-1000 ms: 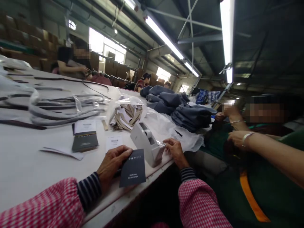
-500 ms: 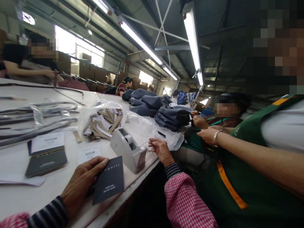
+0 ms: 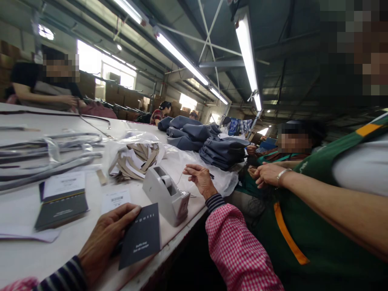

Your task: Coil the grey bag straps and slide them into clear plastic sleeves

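Observation:
My left hand (image 3: pixel 110 234) is closed on a dark grey hang tag (image 3: pixel 141 238) with white print, held tilted over the table's front edge. Between the thumb and fingertips of my right hand (image 3: pixel 200 178) is a thin string (image 3: pixel 180 178), which runs down toward a grey tape dispenser (image 3: pixel 165 196). The dispenser stands on the table between my two hands. Behind my left hand lies a white label card with a barcode (image 3: pixel 116 199). Part of the tag is covered by my left fingers.
Dark tags (image 3: pixel 62 210) are stacked at the left, near plastic-wrapped straps (image 3: pixel 51 157). A clear bag of paper strips (image 3: pixel 136 159) sits behind the dispenser, with folded blue-grey fabric pieces (image 3: pixel 222 151) farther back. At right, a co-worker's forearm (image 3: pixel 318 194) reaches in close.
My right hand has risen a little and shifted left, with the string in its fingertips. My left hand still holds the tag. The co-worker's hands at right have moved slightly.

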`<move>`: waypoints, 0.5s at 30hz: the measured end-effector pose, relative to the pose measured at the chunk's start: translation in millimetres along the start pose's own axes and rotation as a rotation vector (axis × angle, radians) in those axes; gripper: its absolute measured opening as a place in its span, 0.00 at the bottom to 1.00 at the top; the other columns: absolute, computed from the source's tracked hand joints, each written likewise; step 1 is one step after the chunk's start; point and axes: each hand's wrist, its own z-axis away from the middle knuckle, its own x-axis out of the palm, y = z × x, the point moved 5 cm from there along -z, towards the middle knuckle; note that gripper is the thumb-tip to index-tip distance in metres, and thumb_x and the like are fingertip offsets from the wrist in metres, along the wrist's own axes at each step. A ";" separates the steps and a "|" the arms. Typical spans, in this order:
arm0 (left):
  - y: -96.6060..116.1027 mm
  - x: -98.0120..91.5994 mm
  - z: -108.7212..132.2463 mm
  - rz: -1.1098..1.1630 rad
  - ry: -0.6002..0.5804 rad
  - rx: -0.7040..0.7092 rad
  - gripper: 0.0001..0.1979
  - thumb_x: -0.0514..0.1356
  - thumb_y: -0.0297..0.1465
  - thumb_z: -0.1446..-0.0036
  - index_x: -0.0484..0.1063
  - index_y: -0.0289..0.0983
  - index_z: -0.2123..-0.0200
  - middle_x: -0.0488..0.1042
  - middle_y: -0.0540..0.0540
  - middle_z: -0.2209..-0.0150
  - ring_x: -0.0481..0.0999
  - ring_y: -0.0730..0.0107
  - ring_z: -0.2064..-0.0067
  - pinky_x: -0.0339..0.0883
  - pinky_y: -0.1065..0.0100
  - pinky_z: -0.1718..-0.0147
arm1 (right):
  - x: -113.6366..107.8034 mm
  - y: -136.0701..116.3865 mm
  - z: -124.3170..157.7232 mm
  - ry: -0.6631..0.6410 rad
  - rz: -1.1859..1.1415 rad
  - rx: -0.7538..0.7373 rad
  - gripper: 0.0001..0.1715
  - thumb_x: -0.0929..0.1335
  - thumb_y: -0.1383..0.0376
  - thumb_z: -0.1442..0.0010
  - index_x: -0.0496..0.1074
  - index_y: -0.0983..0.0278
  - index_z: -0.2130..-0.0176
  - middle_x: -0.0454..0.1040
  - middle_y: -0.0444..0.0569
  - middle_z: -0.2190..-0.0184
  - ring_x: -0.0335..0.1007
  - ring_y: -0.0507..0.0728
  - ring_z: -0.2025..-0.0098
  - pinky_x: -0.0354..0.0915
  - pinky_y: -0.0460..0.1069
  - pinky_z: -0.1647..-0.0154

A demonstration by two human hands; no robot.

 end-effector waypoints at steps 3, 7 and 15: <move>-1.0 -0.8 -0.9 -0.011 0.003 0.016 0.23 0.66 0.54 0.45 0.77 0.38 0.64 0.76 0.48 0.71 0.73 0.69 0.72 0.66 0.74 0.76 | 9.2 -8.8 -8.2 -0.009 0.011 -0.033 0.20 0.80 0.64 0.59 0.81 0.67 0.64 0.82 0.50 0.68 0.80 0.56 0.66 0.65 0.42 0.78; -1.0 0.0 -0.7 -0.002 -0.008 0.017 0.24 0.66 0.54 0.45 0.76 0.38 0.64 0.76 0.48 0.71 0.74 0.67 0.72 0.66 0.73 0.76 | 17.5 -16.4 -15.5 -0.008 0.024 -0.055 0.17 0.80 0.65 0.59 0.81 0.66 0.66 0.81 0.48 0.70 0.78 0.54 0.68 0.64 0.42 0.78; 2.3 3.1 1.6 0.031 -0.009 0.010 0.25 0.68 0.55 0.49 0.77 0.37 0.65 0.77 0.47 0.73 0.74 0.67 0.74 0.65 0.73 0.77 | 33.7 -32.7 -22.9 -0.014 -0.053 -0.073 0.14 0.78 0.66 0.56 0.78 0.64 0.66 0.83 0.49 0.65 0.78 0.53 0.69 0.63 0.41 0.80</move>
